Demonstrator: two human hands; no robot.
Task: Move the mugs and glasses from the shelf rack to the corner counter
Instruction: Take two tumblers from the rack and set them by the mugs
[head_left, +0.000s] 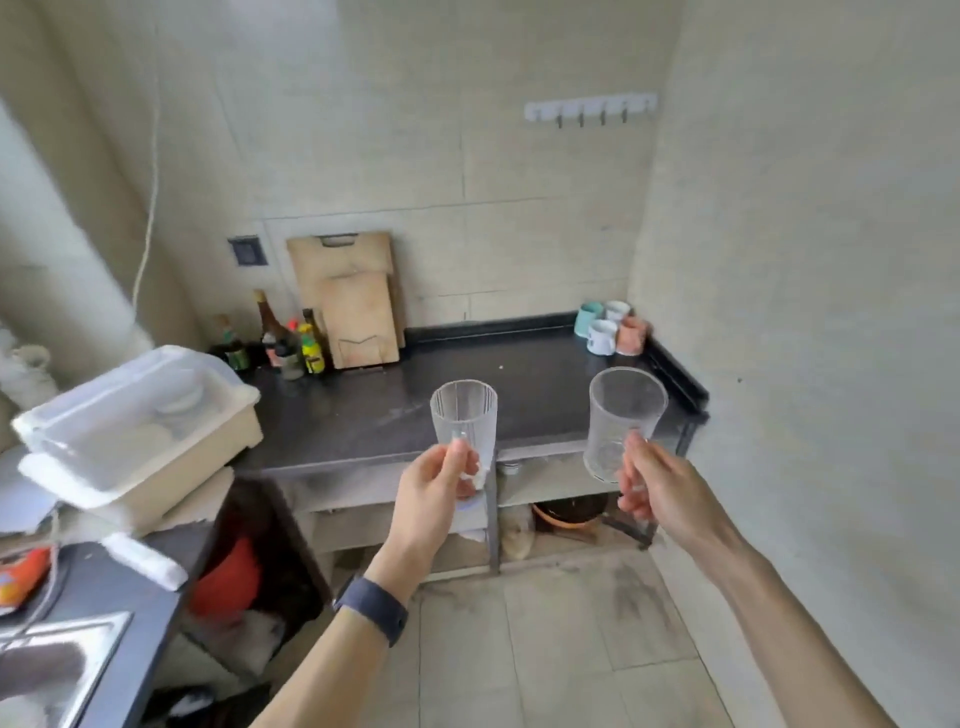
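My left hand (434, 491) grips a clear ribbed glass (464, 415) by its lower part, held upright in front of the dark corner counter (415, 410). A wider clear glass (623, 415), tilted slightly, is held near its base by my right hand (657, 486). Both glasses hover in the air before the counter's front edge. Several mugs (602, 336), teal, white and pink, stand grouped in the counter's far right corner against the wall.
Two wooden cutting boards (353, 306) lean on the back wall beside several bottles (291, 340). A white plastic dish box (140, 421) sits at left above a sink (57, 660). Shelves under the counter hold a pot (569, 512). Wall hooks (589, 110) hang above.
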